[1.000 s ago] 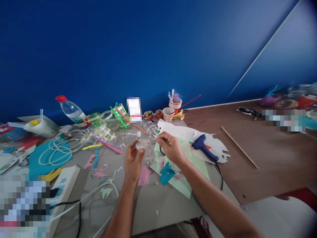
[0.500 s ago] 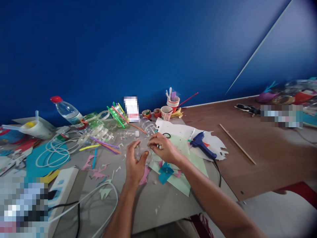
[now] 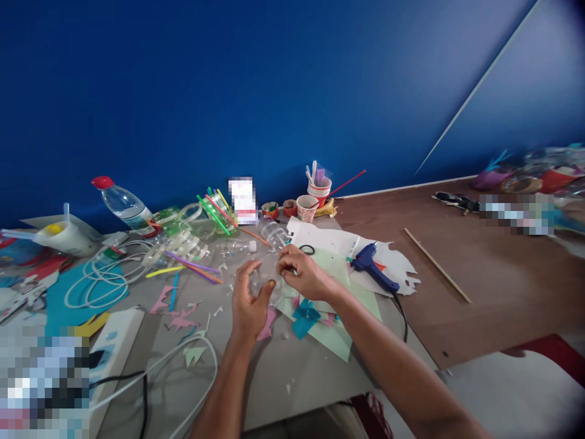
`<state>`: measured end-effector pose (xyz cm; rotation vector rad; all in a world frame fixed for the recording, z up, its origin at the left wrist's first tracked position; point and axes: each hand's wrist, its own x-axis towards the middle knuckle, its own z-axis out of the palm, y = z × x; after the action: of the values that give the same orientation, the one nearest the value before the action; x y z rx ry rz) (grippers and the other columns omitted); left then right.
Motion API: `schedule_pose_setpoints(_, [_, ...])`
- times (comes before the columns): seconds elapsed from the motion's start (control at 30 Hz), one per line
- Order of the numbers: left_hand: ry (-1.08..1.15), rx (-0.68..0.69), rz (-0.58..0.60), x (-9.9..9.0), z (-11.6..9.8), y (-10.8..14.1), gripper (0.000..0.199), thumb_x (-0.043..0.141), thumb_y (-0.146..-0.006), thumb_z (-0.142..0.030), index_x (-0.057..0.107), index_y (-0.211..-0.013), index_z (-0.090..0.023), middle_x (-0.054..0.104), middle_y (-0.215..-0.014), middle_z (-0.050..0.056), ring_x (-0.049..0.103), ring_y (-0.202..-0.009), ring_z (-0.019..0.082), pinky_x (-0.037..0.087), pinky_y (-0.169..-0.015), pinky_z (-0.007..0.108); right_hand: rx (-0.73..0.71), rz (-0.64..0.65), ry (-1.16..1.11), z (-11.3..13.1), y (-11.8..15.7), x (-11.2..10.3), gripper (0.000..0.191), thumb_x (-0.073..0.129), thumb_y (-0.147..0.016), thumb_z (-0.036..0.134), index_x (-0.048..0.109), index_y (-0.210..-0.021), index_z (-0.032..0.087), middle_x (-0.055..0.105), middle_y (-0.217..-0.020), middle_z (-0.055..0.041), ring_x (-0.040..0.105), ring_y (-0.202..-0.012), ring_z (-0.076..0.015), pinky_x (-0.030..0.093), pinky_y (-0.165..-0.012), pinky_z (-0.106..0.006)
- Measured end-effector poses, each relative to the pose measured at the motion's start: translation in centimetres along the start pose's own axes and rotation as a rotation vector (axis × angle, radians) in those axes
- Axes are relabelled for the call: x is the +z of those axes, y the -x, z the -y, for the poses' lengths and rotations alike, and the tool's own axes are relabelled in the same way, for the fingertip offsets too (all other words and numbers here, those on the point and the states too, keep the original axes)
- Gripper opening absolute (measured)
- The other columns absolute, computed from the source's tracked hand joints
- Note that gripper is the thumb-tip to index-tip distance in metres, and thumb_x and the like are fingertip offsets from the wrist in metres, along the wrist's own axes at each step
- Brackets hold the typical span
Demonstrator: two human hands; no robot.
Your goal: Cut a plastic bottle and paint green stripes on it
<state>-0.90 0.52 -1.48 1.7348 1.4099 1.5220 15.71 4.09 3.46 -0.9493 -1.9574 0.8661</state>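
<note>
My left hand (image 3: 249,302) curls its thumb and fingers around a clear plastic piece (image 3: 265,288), which looks like part of a bottle. Close by on the right, my right hand (image 3: 301,271) has its fingertips pinched together. Whatever lies in that pinch is too small and too hidden to name. Under the hands are a pale green paper sheet (image 3: 336,341), a teal paper piece (image 3: 305,318) and a pink paper scrap (image 3: 267,324). Just beyond my fingers, a clear bottle with a white cap (image 3: 235,247) lies on its side.
A blue glue gun (image 3: 373,268) rests on white cut paper (image 3: 397,261) to the right. Behind stand paper cups (image 3: 307,209). Left are a red-capped bottle (image 3: 125,206), a coiled white cable (image 3: 98,289) and a power strip (image 3: 121,347). A wooden stick (image 3: 436,265) lies on the brown board.
My right hand has shifted slightly to the right, away from the left hand's fingers. My left hand keeps its hold on the clear plastic piece almost unmoved.
</note>
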Motion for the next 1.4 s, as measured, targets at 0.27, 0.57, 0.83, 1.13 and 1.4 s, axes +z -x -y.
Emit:
schedule_pose_setpoints(0.27, [-0.030, 0.025, -0.005, -0.1, -0.5, -0.1, 0.037, 0.065, -0.080, -0.034, 0.056, -0.115, -0.023, 0.057, -0.117, 0.010, 0.053, -0.113, 0.024, 0.040, -0.100, 0.042, -0.040, -0.059, -0.016, -0.9, 0.0, 0.7, 0.023, 0.044, -0.066, -0.002, 0.058, -0.066, 0.017, 0.054, -0.086, -0.0049, 0.058, -0.086, -0.0172, 0.048, -0.079, -0.032])
schedule_pose_setpoints(0.57, [0.230, -0.156, -0.097, -0.4, 0.1, -0.4, 0.045, 0.067, -0.078, -0.038, 0.054, -0.118, -0.022, 0.057, -0.121, 0.010, 0.053, -0.117, 0.024, 0.039, -0.100, 0.039, 0.074, -0.195, -0.411, -1.2, -0.1, 0.6, 0.037, 0.051, -0.078, 0.014, 0.055, -0.115, 0.021, 0.058, -0.098, -0.0043, 0.055, -0.063, -0.0105, 0.047, -0.057, -0.026])
schedule_pose_setpoints(0.83, [0.145, -0.080, -0.138, -0.1, 0.2, -0.4, 0.044, 0.068, -0.077, -0.037, 0.055, -0.116, -0.022, 0.056, -0.120, 0.009, 0.052, -0.115, 0.023, 0.038, -0.101, 0.038, -0.236, -0.350, 0.103, -0.2, 0.5, 1.6, 0.016, 0.052, -0.083, 0.012, 0.065, -0.086, 0.020, 0.063, -0.083, -0.0068, 0.060, -0.077, -0.0178, 0.049, -0.068, -0.031])
schedule_pose_setpoints(1.13, [0.090, -0.119, -0.110, 0.0, -0.1, -0.4, 0.042, 0.067, -0.077, -0.036, 0.055, -0.115, -0.023, 0.057, -0.116, 0.008, 0.052, -0.110, 0.022, 0.037, -0.100, 0.039, -0.402, -0.312, 0.452, -0.8, 0.4, 1.9, 0.016, 0.048, -0.090, 0.016, 0.063, -0.086, 0.019, 0.065, -0.082, -0.0089, 0.059, -0.077, -0.0201, 0.048, -0.071, -0.035])
schedule_pose_setpoints(1.4, [0.039, -0.118, -0.083, 0.2, -0.5, -0.1, 0.038, 0.066, -0.078, -0.035, 0.056, -0.112, -0.022, 0.059, -0.108, 0.006, 0.052, -0.099, 0.020, 0.040, -0.092, 0.036, -0.380, -0.176, 0.565, -0.8, 0.1, 1.5, 0.015, 0.046, -0.088, 0.015, 0.060, -0.081, 0.019, 0.061, -0.079, -0.0076, 0.052, -0.075, -0.0209, 0.041, -0.070, -0.036])
